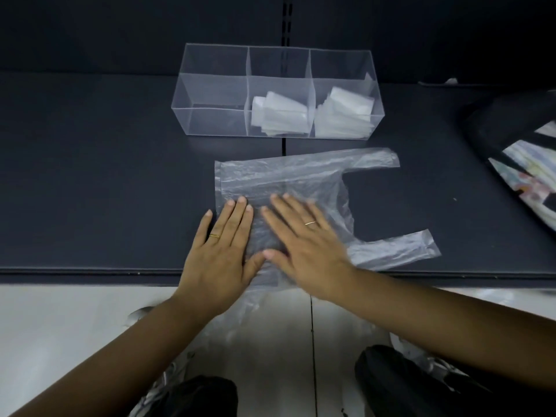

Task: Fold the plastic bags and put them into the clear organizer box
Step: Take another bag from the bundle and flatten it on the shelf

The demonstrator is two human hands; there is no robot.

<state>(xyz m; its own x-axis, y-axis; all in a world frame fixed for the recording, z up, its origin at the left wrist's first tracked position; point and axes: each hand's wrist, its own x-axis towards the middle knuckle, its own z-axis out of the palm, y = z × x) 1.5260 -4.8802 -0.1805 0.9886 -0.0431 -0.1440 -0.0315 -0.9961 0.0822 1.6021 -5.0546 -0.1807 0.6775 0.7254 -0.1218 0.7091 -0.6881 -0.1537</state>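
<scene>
Knees in dark trousers sit lowest in view, over a pale tiled floor. Both forearms reach forward to the dark shelf.

Left hand lies flat, palm down, fingers straight and together, on the left near part of the plastic bag. Right hand also lies flat, palm down, fingers slightly spread, on the bag just beside the left hand, and is a bit motion-blurred. The thumbs almost meet; neither hand curls round anything. Each hand wears a thin gold ring.

The translucent T-shirt style plastic bag is spread flat on the shelf, near its front edge. Its long axis runs left to right: sealed bottom edge at the left, two handles pointing right. The far handle is nearer the box and the near handle is by the shelf edge. Some thin plastic hangs below the shelf front, under the hands.

The clear organizer box stands behind the bag, apart from it, with three compartments in a row. Folded bags lie in the middle compartment and another stack of folded bags in the right one.

A black bag with patterned contents sits at the far right.
</scene>
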